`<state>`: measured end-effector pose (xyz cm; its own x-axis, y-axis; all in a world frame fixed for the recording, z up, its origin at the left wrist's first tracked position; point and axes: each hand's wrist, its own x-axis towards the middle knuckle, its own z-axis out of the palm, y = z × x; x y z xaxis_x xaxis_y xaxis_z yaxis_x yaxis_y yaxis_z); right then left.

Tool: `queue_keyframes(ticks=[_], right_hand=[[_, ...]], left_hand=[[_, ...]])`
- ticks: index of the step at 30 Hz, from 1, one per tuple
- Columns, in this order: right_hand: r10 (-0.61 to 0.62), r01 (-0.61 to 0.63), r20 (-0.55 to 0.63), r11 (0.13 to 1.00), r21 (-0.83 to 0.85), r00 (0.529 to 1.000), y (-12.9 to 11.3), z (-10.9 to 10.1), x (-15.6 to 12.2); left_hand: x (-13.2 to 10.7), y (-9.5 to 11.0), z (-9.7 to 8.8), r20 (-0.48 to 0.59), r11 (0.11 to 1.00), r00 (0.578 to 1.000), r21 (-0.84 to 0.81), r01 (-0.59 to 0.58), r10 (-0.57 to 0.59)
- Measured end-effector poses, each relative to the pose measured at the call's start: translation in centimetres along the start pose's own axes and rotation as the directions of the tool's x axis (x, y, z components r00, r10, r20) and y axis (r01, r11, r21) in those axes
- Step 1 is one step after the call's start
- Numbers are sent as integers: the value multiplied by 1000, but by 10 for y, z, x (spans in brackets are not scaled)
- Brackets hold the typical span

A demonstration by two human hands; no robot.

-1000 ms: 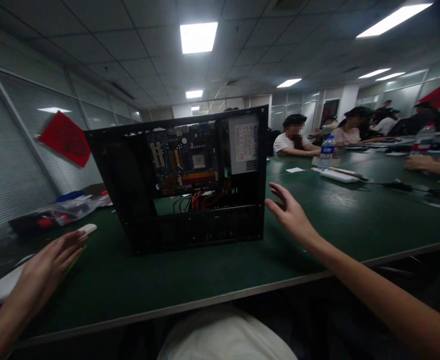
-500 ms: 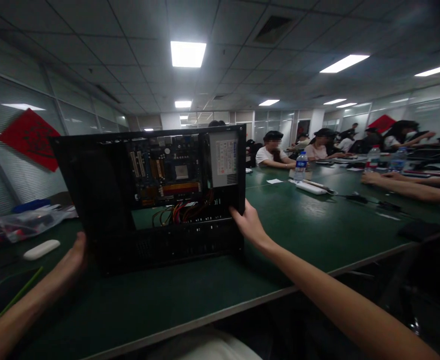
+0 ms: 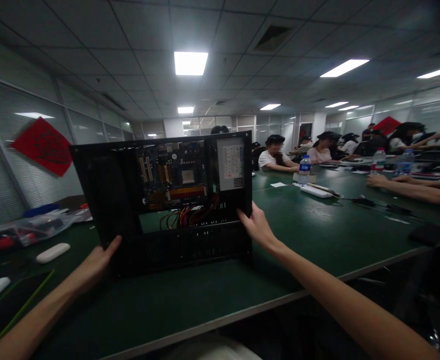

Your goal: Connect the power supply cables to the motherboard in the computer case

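The open black metal computer case, upright over the green-topped bench, is now steadied from both sides — gripped by the fingers of the right hand and, newly, the left hand.

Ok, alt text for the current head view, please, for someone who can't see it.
A person's left hand and right hand hold an open black computer case by its sides at a green table. Inside show a motherboard, a power supply and coloured wires.
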<state>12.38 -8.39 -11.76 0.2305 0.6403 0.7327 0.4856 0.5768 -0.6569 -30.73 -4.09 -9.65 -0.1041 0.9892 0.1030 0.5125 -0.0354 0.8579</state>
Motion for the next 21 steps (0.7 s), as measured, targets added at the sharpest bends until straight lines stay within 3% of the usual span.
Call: queue_keyframes(ticks=[3, 8, 11, 16, 21], right_hand=[[9, -9, 9, 1000, -13, 1000, 7, -6, 2], [2, -3, -13, 999, -52, 1000, 33, -32, 14], [4, -6, -20, 996, -88, 1000, 57, -58, 25], [34, -40, -37, 986, -162, 999, 95, -109, 47], [62, -63, -11, 971, -230, 998, 118, -152, 65]], left_hand=[[-2, 7, 8, 144, 979, 989, -199, 43, -14], [2, 9, 28, 221, 970, 974, -244, 15, 41], [11, 14, 57, 268, 969, 959, -246, -19, 87], [24, 36, 120, 243, 924, 926, -326, -202, 288], [29, 58, 169, 228, 896, 912, -371, -244, 343]])
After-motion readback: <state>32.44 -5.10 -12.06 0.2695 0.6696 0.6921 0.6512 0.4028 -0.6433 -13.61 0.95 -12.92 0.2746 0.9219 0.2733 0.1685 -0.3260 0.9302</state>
